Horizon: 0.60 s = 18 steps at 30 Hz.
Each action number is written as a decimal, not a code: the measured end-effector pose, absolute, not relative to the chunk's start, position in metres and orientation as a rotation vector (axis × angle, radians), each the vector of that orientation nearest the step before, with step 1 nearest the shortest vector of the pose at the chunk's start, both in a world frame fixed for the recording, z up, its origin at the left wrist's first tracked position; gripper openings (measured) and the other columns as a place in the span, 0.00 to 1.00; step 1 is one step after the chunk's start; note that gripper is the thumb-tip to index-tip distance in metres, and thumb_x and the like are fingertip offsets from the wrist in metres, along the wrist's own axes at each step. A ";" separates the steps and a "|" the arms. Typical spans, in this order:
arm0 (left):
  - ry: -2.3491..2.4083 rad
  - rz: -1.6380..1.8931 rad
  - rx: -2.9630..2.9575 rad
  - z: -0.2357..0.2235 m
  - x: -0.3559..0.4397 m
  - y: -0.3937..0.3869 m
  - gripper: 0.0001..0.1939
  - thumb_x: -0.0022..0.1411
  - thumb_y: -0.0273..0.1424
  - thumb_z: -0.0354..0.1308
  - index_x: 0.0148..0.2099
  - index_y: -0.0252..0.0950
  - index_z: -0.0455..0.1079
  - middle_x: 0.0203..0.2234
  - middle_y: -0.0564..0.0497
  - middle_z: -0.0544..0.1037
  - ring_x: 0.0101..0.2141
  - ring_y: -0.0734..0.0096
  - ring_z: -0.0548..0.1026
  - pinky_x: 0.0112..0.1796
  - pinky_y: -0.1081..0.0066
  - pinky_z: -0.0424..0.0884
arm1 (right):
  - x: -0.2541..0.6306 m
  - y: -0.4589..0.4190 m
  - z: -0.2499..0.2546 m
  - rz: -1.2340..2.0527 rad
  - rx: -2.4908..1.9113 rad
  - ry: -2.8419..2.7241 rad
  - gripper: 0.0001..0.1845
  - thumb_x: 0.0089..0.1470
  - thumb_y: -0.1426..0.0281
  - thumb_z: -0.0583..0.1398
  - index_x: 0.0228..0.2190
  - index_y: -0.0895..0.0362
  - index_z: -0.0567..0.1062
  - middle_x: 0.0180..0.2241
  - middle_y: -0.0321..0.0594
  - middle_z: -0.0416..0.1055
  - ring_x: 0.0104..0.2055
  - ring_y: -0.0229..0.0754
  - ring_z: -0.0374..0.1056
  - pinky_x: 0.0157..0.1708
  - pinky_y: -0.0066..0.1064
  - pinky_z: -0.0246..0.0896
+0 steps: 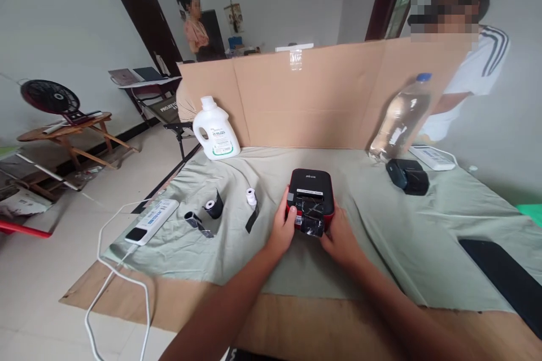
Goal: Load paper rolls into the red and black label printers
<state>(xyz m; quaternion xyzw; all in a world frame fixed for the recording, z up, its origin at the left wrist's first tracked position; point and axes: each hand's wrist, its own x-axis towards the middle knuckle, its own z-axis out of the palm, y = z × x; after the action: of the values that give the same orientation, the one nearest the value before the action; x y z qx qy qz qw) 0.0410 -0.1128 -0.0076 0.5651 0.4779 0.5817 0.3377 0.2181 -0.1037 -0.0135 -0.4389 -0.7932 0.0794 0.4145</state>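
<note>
A small black and red label printer [312, 181] is held between both hands over the green cloth [262, 265]. A strip of shiny black paper hangs out of its front slot. My left hand [283, 228] grips the printer's left side, thumb on the front edge. My right hand [342, 236] wraps round the right front corner, near the end of the strip; some of its fingers are hidden. Left of the printer stands a small white roll [251, 196] with a black tail. Farther left are a black paper roll [213, 205] and a curled black strip [198, 224].
A cardboard panel [305, 101] lines the table's back. Before it stand a white jug [217, 130] and a clear bottle [400, 118]. A power strip [153, 221] with a white cable lies left; a black device [407, 176] and black slab [503, 276] lie right. Two people are beyond.
</note>
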 end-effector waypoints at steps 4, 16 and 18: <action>1.264 1.466 1.489 -0.011 0.041 -0.114 0.31 0.72 0.45 0.46 0.72 0.43 0.53 0.69 0.52 0.57 0.69 0.63 0.55 0.68 0.62 0.52 | 0.224 -0.106 -0.014 0.275 -1.139 -2.028 0.45 0.54 0.69 0.58 0.68 0.57 0.46 0.63 0.57 0.59 0.61 0.62 0.60 0.56 0.59 0.61; 1.265 1.410 1.459 -0.005 0.038 -0.124 0.31 0.69 0.43 0.50 0.71 0.44 0.55 0.68 0.55 0.60 0.69 0.62 0.55 0.68 0.63 0.52 | 0.227 -0.113 -0.019 0.281 -1.169 -2.025 0.47 0.53 0.66 0.60 0.68 0.60 0.45 0.62 0.60 0.58 0.61 0.65 0.59 0.58 0.61 0.58; 1.268 1.406 1.458 -0.004 0.038 -0.125 0.31 0.69 0.43 0.50 0.71 0.44 0.56 0.68 0.55 0.61 0.68 0.62 0.56 0.68 0.63 0.53 | 0.227 -0.113 -0.018 0.296 -1.170 -2.020 0.47 0.52 0.65 0.61 0.67 0.59 0.47 0.62 0.60 0.58 0.61 0.65 0.59 0.58 0.61 0.59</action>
<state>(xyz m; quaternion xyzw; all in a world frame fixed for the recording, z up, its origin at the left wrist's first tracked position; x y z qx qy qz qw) 0.0378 -0.1252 -0.0038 0.5675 0.4935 0.5472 0.3675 0.2269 -0.1134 -0.0182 -0.4592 -0.7925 0.1163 0.3840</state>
